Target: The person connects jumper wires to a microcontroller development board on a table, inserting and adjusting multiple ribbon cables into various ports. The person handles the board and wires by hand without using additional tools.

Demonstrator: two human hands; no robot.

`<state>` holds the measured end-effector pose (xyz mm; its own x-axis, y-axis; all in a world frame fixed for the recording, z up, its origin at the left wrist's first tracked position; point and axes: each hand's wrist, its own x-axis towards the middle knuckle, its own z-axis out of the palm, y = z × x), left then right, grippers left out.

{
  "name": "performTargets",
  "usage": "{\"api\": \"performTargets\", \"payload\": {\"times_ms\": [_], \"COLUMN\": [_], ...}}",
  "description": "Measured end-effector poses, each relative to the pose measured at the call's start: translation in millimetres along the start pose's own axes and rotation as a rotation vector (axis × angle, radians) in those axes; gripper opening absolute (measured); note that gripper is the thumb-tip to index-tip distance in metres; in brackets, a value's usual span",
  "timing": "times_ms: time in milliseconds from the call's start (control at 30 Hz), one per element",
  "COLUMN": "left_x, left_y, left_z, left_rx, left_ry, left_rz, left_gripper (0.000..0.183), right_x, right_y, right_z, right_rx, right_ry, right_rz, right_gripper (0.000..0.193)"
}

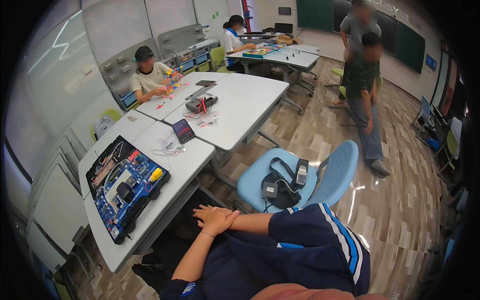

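In my lap, my left hand [219, 220] rests palm down across my right hand [201, 212], with a thin bracelet at the left wrist. The left fingers lie flat and loose. Much of the right hand is covered by the left; the fingers that show are stretched out. No object can be seen in either hand. Beyond them, on the table to the left, lies an open black case [161, 187] with a blue electronics board [111, 201], a yellow part [155, 175] and cables. A blue chair [252, 182] stands just ahead on the right.
A black strapped device [280, 192] lies on the chair. The white tables [245, 100] carry a phone [183, 131], loose wires [169, 146] and a multimeter [201, 103]. One person handles a colourful stick model [175, 82]; another sits farther back. Two people are at the right.
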<state>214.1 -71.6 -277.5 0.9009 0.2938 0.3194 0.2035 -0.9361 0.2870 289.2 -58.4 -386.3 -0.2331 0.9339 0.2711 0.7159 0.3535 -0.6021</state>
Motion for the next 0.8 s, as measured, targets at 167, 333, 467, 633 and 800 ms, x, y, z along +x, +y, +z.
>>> {"api": "performTargets", "payload": {"times_ms": [167, 333, 467, 633, 800], "left_x": [3, -16, 0, -17, -16], "left_y": [-9, -14, 4, -14, -6], "left_z": [-2, 8, -5, 16, 2], "left_rx": [-0.113, -0.137, 0.033, -0.082, -0.047], "left_ry": [0.002, 0.007, 0.05, 0.051, -0.012], "left_rz": [0.018, -0.005, 0.049, 0.007, -0.021], "left_gripper": [0.049, 0.047, 0.047, 0.049, 0.051], "right_x": [17, 13, 19, 11, 10], "right_y": [14, -4, 53, 24, -9], "right_z": [9, 17, 43, 39, 2], "right_rx": [-0.082, -0.157, -0.002, -0.101, -0.289], "right_ry": [0.03, -0.071, 0.265, 0.078, -0.041], "right_rz": [-0.031, -0.02, -0.202, -0.148, -0.142], "right_gripper": [0.051, 0.045, 0.039, 0.041, 0.04]}}
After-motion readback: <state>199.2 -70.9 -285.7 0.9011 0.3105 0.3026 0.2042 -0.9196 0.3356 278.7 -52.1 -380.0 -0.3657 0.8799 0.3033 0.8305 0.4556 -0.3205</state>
